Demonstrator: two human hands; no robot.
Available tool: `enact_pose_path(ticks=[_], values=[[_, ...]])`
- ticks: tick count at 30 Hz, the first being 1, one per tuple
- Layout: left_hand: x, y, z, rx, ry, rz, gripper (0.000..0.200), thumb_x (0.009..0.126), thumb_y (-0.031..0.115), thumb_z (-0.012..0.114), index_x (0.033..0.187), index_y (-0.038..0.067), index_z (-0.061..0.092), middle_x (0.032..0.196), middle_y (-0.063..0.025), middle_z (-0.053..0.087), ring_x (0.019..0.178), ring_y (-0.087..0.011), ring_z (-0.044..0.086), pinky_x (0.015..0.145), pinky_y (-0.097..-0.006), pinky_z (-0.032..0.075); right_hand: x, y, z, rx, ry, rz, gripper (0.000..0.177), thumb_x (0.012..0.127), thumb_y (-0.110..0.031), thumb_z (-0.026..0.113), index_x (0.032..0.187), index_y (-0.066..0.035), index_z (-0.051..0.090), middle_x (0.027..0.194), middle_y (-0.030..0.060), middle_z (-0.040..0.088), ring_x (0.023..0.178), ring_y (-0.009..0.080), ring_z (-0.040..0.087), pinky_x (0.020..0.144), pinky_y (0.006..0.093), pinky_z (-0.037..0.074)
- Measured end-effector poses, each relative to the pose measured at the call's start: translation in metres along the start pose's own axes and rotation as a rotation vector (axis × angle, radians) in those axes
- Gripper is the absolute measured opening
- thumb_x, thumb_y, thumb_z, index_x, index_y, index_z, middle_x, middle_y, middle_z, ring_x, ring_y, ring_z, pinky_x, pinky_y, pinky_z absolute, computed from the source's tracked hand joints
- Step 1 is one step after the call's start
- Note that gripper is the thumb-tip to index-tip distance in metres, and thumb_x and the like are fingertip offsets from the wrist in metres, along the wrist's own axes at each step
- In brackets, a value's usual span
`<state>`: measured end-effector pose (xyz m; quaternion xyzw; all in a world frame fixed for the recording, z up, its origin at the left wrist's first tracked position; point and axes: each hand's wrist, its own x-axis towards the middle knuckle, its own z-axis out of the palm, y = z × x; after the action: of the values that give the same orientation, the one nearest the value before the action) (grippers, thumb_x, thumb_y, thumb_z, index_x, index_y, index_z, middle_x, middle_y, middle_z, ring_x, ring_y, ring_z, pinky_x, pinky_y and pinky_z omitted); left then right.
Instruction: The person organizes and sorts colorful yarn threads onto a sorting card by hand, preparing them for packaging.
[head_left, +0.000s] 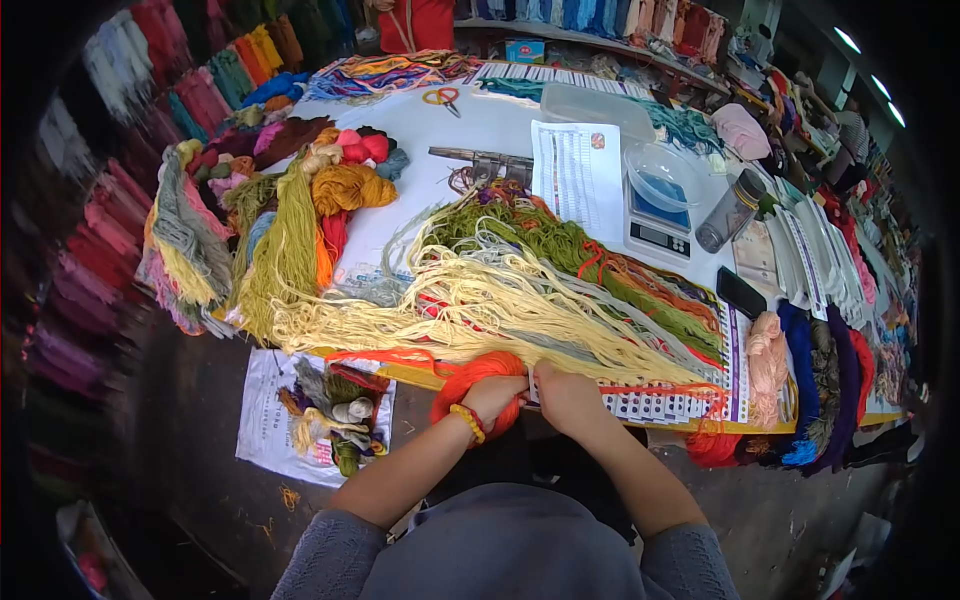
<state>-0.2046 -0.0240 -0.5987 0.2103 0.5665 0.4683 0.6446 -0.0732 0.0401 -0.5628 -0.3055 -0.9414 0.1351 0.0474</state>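
Note:
A thick loop of red-orange yarn (452,384) hangs around my left hand (497,396) at the table's front edge. The fingers of that hand are partly hidden by the yarn. Close beside it on the right, my right hand (562,398) is closed, its fingertips pressed together near the left hand; what they pinch is too small to make out. Long cream yarn strands (480,318) lie across the table just beyond both hands, with green yarn (530,236) behind them. More red-orange strands (712,440) hang over the front edge to the right.
A digital scale (656,238) holds a clear bowl (662,178), beside a dark jar (730,210) and a phone (741,292). Piled skeins (275,235) cover the left side. A plastic bag (262,420) lies below the table's left edge. A person (415,25) stands across the table.

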Motion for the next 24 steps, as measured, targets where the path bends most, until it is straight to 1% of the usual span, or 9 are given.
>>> enact_pose_path(ticks=[8, 10, 12, 14, 16, 18, 19, 23, 24], values=[[-0.001, 0.002, 0.0, -0.002, -0.045, -0.041, 0.017, 0.081, 0.014, 0.049, 0.079, 0.002, 0.061, 0.075, -0.0039, 0.061, 0.072, -0.013, 0.054, 0.068, -0.0235, 0.04, -0.005, -0.002, 0.007, -0.085, 0.036, 0.001, 0.018, 0.08, -0.02, 0.048, 0.084, -0.003, 0.043, 0.06, 0.014, 0.059, 0.054, 0.0296, 0.06, 0.046, 0.0395, 0.046], [-0.002, 0.001, -0.001, -0.024, -0.085, -0.046, 0.017, 0.082, 0.015, 0.05, 0.079, 0.003, 0.061, 0.074, -0.0025, 0.06, 0.07, -0.0124, 0.052, 0.067, -0.0235, 0.039, -0.006, -0.004, 0.006, -0.085, 0.052, -0.017, 0.017, 0.08, -0.019, 0.047, 0.083, -0.003, 0.042, 0.059, 0.0135, 0.058, 0.053, 0.028, 0.06, 0.046, 0.0384, 0.046], [0.001, -0.001, -0.002, 0.028, -0.084, -0.009, 0.017, 0.082, 0.017, 0.05, 0.078, 0.004, 0.061, 0.072, -0.0016, 0.059, 0.066, -0.012, 0.05, 0.065, -0.0237, 0.038, -0.005, -0.004, 0.007, -0.059, 0.041, 0.02, 0.016, 0.08, -0.019, 0.047, 0.083, -0.004, 0.043, 0.058, 0.0144, 0.058, 0.054, 0.0306, 0.059, 0.047, 0.0397, 0.046], [0.004, -0.007, 0.001, 0.008, -0.085, -0.016, 0.017, 0.082, 0.017, 0.049, 0.077, 0.004, 0.06, 0.071, -0.0016, 0.058, 0.064, -0.0115, 0.047, 0.063, -0.0239, 0.037, -0.004, -0.003, 0.006, 0.008, 0.039, 0.033, 0.012, 0.077, -0.013, 0.047, 0.082, -0.003, 0.044, 0.062, 0.015, 0.059, 0.057, 0.0295, 0.06, 0.049, 0.0395, 0.047], [0.01, -0.016, 0.0, -0.02, -0.039, -0.004, 0.017, 0.082, 0.016, 0.049, 0.077, 0.004, 0.059, 0.07, -0.0017, 0.056, 0.065, -0.0113, 0.047, 0.063, -0.0239, 0.037, -0.001, 0.005, 0.014, 0.08, 0.012, 0.111, 0.013, 0.079, -0.014, 0.048, 0.083, -0.002, 0.047, 0.064, 0.0176, 0.059, 0.061, 0.0334, 0.059, 0.053, 0.0422, 0.046], [0.009, -0.016, 0.001, -0.016, -0.02, 0.004, 0.018, 0.082, 0.017, 0.047, 0.078, 0.004, 0.059, 0.069, -0.0018, 0.055, 0.065, -0.0111, 0.047, 0.062, -0.0234, 0.037, 0.001, 0.014, 0.017, 0.499, 0.096, 0.115, 0.015, 0.081, -0.017, 0.048, 0.084, -0.002, 0.05, 0.067, 0.0191, 0.058, 0.066, 0.0362, 0.058, 0.058, 0.0436, 0.045], [0.008, -0.016, 0.003, 0.01, -0.006, 0.012, 0.02, 0.083, 0.019, 0.046, 0.078, 0.003, 0.059, 0.069, -0.0019, 0.055, 0.065, -0.0115, 0.048, 0.062, -0.0236, 0.037, 0.001, 0.016, 0.018, 0.572, 0.081, 0.154, 0.017, 0.082, -0.02, 0.048, 0.085, -0.003, 0.053, 0.07, 0.0195, 0.058, 0.069, 0.0377, 0.057, 0.062, 0.0437, 0.044], [0.015, -0.024, 0.002, 0.046, 0.012, 0.028, 0.027, 0.085, 0.024, 0.043, 0.079, 0.004, 0.059, 0.07, -0.0032, 0.056, 0.064, -0.014, 0.05, 0.065, -0.024, 0.038, -0.002, 0.014, 0.014, 0.568, 0.044, 0.196, 0.018, 0.081, -0.022, 0.05, 0.086, -0.004, 0.053, 0.07, 0.0185, 0.059, 0.07, 0.0365, 0.057, 0.064, 0.0433, 0.045], [0.015, -0.024, 0.001, 0.045, 0.014, 0.028, 0.027, 0.085, 0.024, 0.043, 0.079, 0.004, 0.059, 0.07, -0.0032, 0.056, 0.064, -0.014, 0.05, 0.065, -0.024, 0.038, -0.003, 0.014, 0.011, 0.554, 0.04, 0.203, 0.018, 0.08, -0.022, 0.052, 0.088, -0.006, 0.053, 0.068, 0.0166, 0.059, 0.067, 0.0344, 0.058, 0.06, 0.0406, 0.044]])
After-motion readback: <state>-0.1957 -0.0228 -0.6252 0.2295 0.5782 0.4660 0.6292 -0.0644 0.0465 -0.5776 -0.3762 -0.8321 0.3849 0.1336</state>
